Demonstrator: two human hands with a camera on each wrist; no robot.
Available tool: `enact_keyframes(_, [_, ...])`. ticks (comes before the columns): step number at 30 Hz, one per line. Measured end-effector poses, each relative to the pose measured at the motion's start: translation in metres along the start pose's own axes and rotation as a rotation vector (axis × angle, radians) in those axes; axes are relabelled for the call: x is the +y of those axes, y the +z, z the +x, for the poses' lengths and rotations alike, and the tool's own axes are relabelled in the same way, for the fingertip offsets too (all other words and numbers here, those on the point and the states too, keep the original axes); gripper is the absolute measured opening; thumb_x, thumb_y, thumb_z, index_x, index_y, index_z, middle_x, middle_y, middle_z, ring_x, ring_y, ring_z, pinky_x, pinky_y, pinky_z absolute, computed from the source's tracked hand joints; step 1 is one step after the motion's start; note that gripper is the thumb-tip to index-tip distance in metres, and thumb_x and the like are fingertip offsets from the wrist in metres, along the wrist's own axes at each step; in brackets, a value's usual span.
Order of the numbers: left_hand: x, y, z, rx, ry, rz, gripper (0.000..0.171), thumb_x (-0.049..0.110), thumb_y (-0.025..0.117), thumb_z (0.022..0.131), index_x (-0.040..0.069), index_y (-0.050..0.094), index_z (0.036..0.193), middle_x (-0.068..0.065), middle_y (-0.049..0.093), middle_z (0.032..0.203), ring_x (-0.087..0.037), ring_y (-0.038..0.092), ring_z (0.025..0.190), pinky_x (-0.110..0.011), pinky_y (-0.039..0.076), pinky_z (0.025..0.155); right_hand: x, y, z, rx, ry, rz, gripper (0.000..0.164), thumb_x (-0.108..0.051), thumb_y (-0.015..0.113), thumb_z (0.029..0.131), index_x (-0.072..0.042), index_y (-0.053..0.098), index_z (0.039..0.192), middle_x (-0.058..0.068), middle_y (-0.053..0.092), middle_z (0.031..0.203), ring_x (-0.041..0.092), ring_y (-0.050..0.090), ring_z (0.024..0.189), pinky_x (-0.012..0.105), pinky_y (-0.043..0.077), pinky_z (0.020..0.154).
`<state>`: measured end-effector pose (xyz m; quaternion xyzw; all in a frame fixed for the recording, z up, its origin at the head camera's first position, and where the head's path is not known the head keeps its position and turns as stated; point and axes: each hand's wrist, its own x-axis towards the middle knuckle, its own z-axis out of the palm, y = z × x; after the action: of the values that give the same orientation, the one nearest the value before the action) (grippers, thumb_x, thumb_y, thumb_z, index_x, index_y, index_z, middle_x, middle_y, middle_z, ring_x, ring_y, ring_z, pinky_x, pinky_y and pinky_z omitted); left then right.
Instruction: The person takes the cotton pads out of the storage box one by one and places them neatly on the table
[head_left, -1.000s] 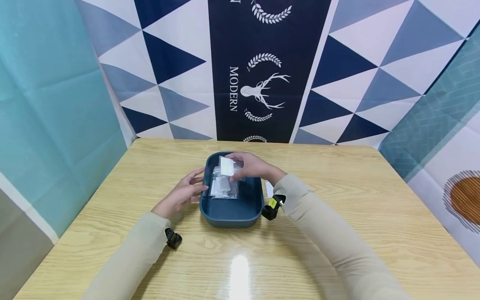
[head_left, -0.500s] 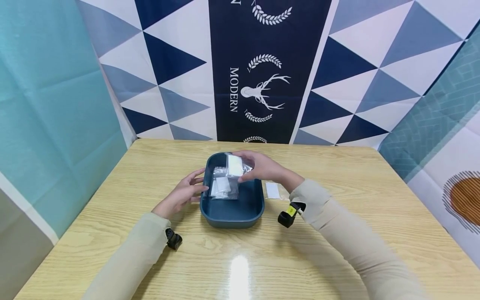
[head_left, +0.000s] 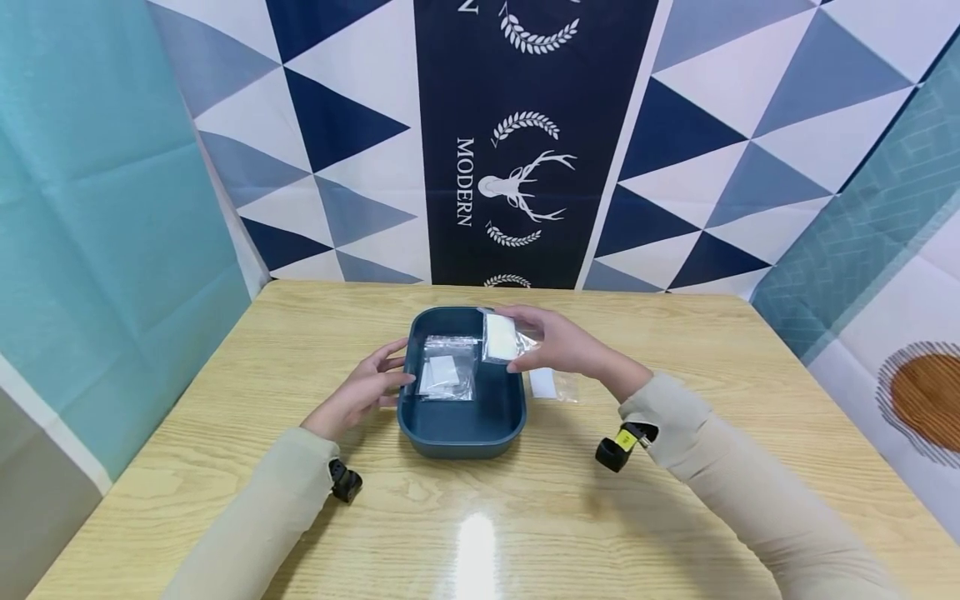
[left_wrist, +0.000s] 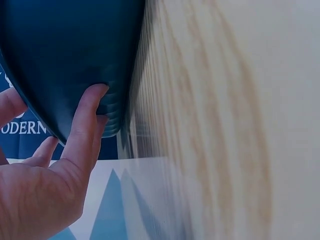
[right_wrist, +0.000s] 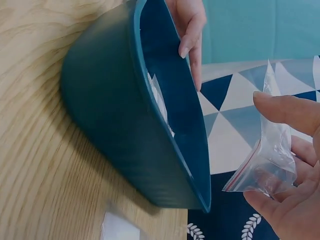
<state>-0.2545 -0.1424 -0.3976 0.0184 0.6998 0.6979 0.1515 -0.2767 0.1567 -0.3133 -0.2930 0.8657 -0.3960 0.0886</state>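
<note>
My right hand (head_left: 555,340) pinches a small clear zip-lock bag (head_left: 500,337) between thumb and fingers, over the right rim of a dark blue plastic bin (head_left: 465,448). A white piece shows through the bag; in the right wrist view the bag (right_wrist: 275,155) has a red line along its seal. My left hand (head_left: 363,387) holds the bin's left side, thumb at the rim and other fingers against the outer wall (left_wrist: 65,75). Several more clear bags (head_left: 447,371) with white contents lie inside the bin, towards its left side.
Another clear bag (head_left: 543,383) with a white piece lies on the wooden table (head_left: 300,333) just right of the bin. A patterned cloth (head_left: 337,150) hangs behind the table's back edge. Each wrist wears a small black camera (head_left: 615,452).
My right hand has lifted the bag from above the pile and moved right to the bin's right rim. More of the bag on the table shows. My left hand stays at the bin.
</note>
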Motion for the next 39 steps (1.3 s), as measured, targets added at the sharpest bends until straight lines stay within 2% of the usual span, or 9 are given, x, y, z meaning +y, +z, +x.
enact_keyframes(5, [0.0,0.001,0.0,-0.002,0.004,-0.007,0.068,-0.003,0.054,0.09,0.014,0.025,0.148,-0.02,0.029,0.145,-0.039,0.043,0.121,-0.047,0.048,0.087,0.005,-0.009,-0.015,0.032,0.013,-0.017,0.077,-0.015,0.081,0.072,-0.016,0.043,0.14,0.006,0.039,0.143,0.023,0.035,0.131,0.045,0.032,0.104])
enact_keyframes(14, [0.0,0.0,-0.001,-0.001,0.006,0.003,0.067,-0.002,0.054,0.09,0.015,0.025,0.148,-0.02,0.029,0.145,-0.039,0.043,0.122,-0.047,0.048,0.087,0.016,-0.03,-0.038,0.093,0.071,-0.049,0.078,-0.02,0.08,0.074,-0.019,0.041,0.141,0.007,0.039,0.143,0.026,0.034,0.131,0.049,0.033,0.102])
enact_keyframes(19, [-0.001,0.0,-0.001,0.002,-0.006,-0.001,0.067,-0.002,0.054,0.09,0.015,0.025,0.148,-0.02,0.028,0.145,-0.038,0.043,0.122,-0.046,0.048,0.087,0.023,-0.043,-0.05,0.11,0.092,-0.05,0.077,-0.018,0.079,0.075,-0.018,0.04,0.142,0.007,0.037,0.144,0.027,0.033,0.132,0.05,0.031,0.103])
enact_keyframes(27, [0.0,-0.001,0.0,0.0,-0.013,-0.012,0.068,-0.001,0.055,0.09,0.016,0.025,0.148,-0.019,0.028,0.146,-0.038,0.044,0.122,-0.045,0.048,0.087,0.038,-0.06,-0.07,0.124,0.135,-0.038,0.082,-0.026,0.079,0.076,-0.014,0.035,0.144,0.011,0.031,0.147,0.031,0.025,0.135,0.054,0.026,0.105])
enact_keyframes(32, [0.001,-0.001,0.0,-0.003,-0.017,-0.013,0.068,-0.001,0.056,0.09,0.016,0.025,0.148,-0.019,0.028,0.146,-0.038,0.043,0.122,-0.045,0.048,0.087,0.049,-0.065,-0.084,0.14,0.16,-0.036,0.081,-0.023,0.078,0.076,-0.013,0.035,0.144,0.013,0.03,0.147,0.033,0.025,0.135,0.053,0.029,0.103])
enact_keyframes(36, [0.002,-0.001,0.0,-0.004,-0.018,-0.01,0.068,-0.001,0.055,0.09,0.017,0.025,0.148,-0.019,0.028,0.146,-0.038,0.043,0.122,-0.045,0.049,0.087,0.058,-0.068,-0.091,0.149,0.162,-0.066,0.081,-0.021,0.079,0.075,-0.013,0.037,0.143,0.014,0.033,0.145,0.033,0.03,0.131,0.049,0.036,0.096])
enact_keyframes(39, [0.001,-0.001,0.0,-0.003,-0.015,-0.009,0.068,-0.001,0.056,0.09,0.017,0.025,0.148,-0.019,0.028,0.146,-0.038,0.043,0.122,-0.044,0.049,0.086,0.065,-0.069,-0.095,0.154,0.162,-0.117,0.081,-0.018,0.08,0.074,-0.014,0.038,0.143,0.016,0.035,0.143,0.032,0.039,0.12,0.044,0.038,0.088])
